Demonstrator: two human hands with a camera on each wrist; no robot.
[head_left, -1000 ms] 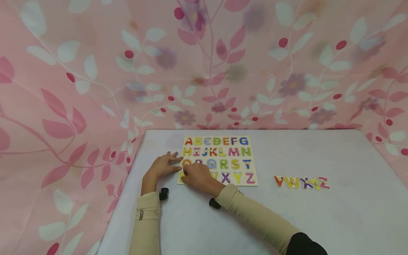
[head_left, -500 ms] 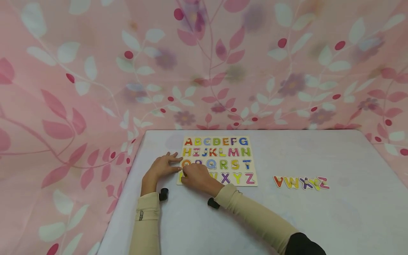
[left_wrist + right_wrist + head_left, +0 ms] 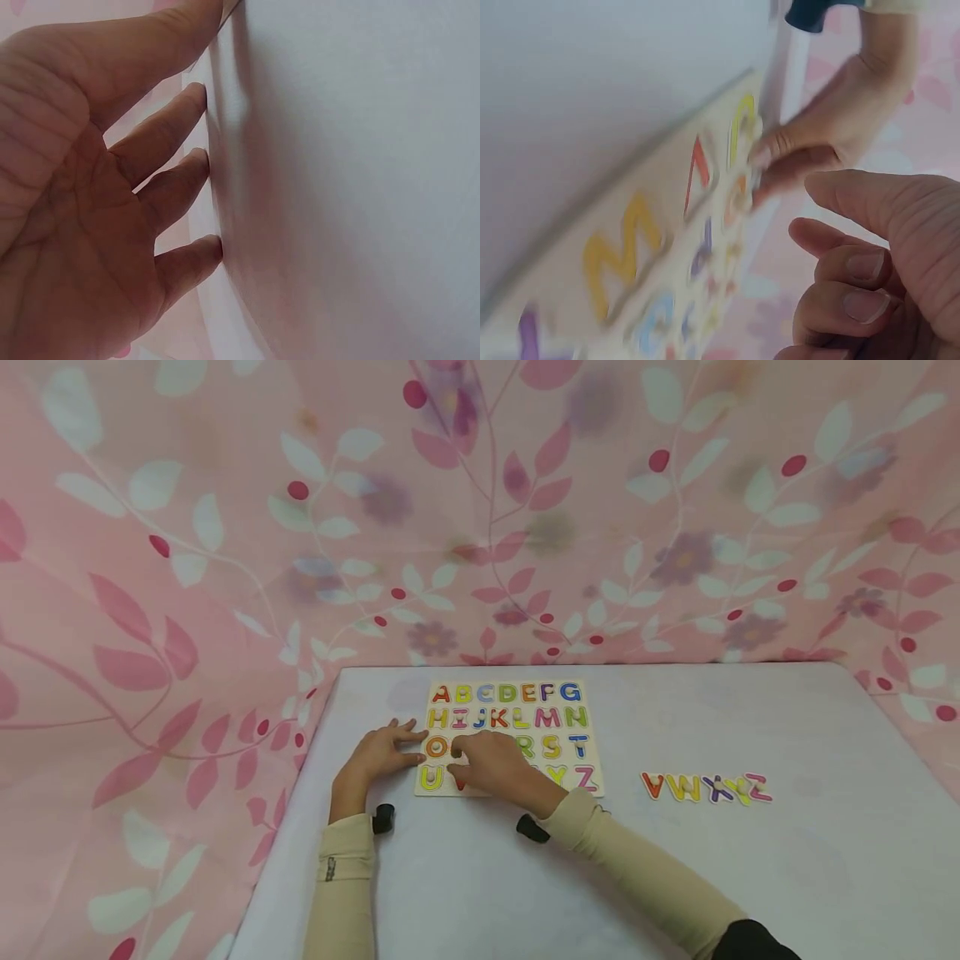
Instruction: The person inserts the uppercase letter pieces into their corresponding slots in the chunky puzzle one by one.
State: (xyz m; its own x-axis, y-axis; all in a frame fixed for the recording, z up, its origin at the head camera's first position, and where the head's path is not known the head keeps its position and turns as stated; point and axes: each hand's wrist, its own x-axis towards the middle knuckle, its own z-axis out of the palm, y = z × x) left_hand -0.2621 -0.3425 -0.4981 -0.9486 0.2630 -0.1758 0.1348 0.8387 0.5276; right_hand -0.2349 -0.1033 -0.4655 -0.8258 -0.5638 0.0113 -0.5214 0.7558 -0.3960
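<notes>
The letter board [image 3: 562, 762] lies on the table, its A-to-T places filled where visible. My left hand [image 3: 378, 758], fingers spread, touches its left edge; in the left wrist view this hand [image 3: 90, 202] has its fingertips on the white surface. The right hand [image 3: 498, 768] is over the lower rows, hiding P, Q and part of the bottom row. In the right wrist view the right hand [image 3: 885, 277] holds nothing, thumb and index finger apart, other fingers bent. A knobbed yellow U [image 3: 735, 139] sits in the bottom-row corner, beside the empty red V recess [image 3: 697, 176].
Loose letters V [image 3: 651, 787], W [image 3: 686, 789], X, Y and Z [image 3: 759, 788] lie in a row on the white table [image 3: 705, 868], right of the board. A pink floral cloth [image 3: 480, 527] stands behind and at the sides.
My right hand has let go at the U and moved right, uncovering U and O. The left hand has stayed at the board's edge.
</notes>
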